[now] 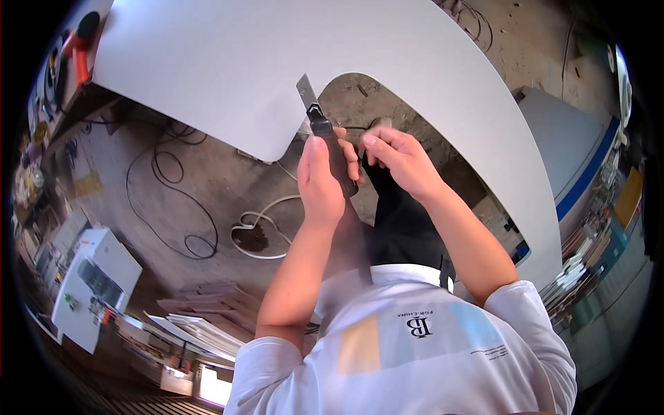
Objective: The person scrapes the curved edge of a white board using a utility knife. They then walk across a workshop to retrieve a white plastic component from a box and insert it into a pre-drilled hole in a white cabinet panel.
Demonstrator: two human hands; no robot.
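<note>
My left hand (321, 183) is wrapped round the black handle of a utility knife (321, 124). Its bare metal blade points up and away, with the tip over the edge of a large white panel (228, 62). Just to the right, my right hand (401, 159) is closed, thumb and fingertips pinched together. Whatever it may hold is hidden. The two hands are close but apart, both over the rounded cutout in the panel, whose curved arm runs down the right side.
An orange-and-black tool (81, 52) lies at the far left. Black cable (162, 166) and a white cord (266, 257) loop across the floor. Stacked boards (207, 311) stand at the lower left, near a white cabinet (97, 277). A grey panel with a blue edge (560, 138) is at the right.
</note>
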